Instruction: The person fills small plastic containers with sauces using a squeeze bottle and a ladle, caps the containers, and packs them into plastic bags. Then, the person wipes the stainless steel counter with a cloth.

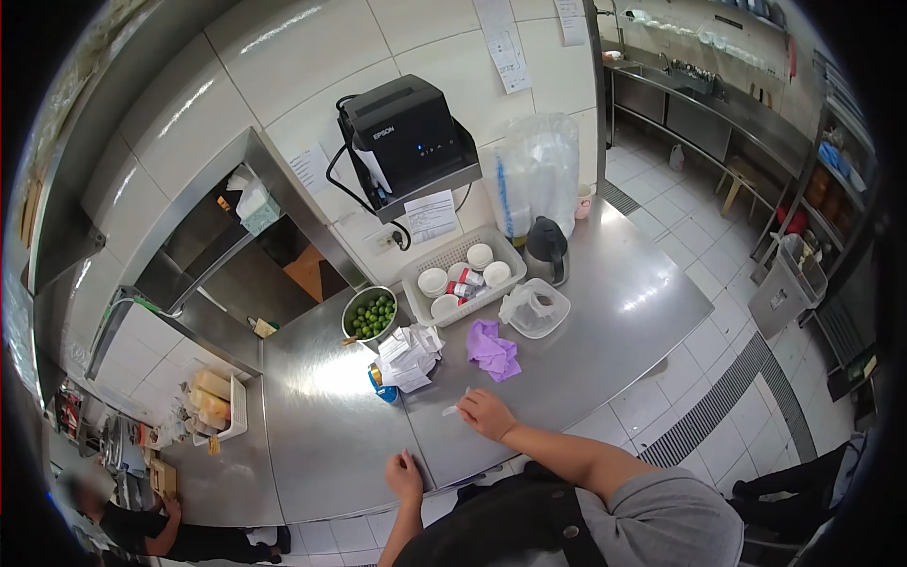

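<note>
My right hand [486, 414] is low over the steel counter, its fingers pinched on a small piece of clear plastic [452, 410]. Nearer the counter's front edge, my left hand [404, 475] has its fingers curled in, with nothing visible in them. Beyond my right hand lies a crumpled purple cloth [493, 350]. A pile of white paper slips [410, 357] sits to its left, partly covering a blue object [382, 386]. Right of the cloth stands a clear plastic container [543, 319] with a crumpled plastic bag in it.
Along the wall are a metal pot of green limes [369, 315], a basket [408, 295] holding white tubs, a dark jug [546, 248] and bagged clear cups [540, 175]. A black printer [402, 142] hangs above. A co-worker [132, 520] stands at far left.
</note>
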Tool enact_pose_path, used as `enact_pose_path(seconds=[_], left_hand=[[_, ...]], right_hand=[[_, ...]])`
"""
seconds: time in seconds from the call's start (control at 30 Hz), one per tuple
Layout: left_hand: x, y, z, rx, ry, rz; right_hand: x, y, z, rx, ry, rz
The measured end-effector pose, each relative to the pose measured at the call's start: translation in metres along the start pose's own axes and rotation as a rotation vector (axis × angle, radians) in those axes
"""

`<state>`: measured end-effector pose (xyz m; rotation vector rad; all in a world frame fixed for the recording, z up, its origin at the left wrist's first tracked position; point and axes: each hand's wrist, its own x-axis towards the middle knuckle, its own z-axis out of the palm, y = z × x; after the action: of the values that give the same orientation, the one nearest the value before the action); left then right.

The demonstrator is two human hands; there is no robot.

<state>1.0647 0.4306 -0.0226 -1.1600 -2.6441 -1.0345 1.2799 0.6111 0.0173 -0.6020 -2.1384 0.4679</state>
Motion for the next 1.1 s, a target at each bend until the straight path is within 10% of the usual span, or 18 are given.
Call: enact_pose_path(seconds=[1.1], left_hand=[[-0.001,-0.003,-0.002,0.039,-0.067,0.074]], right_hand=[[-0.007,-0.019,0.007,-0.063,-0.079,-0.025]])
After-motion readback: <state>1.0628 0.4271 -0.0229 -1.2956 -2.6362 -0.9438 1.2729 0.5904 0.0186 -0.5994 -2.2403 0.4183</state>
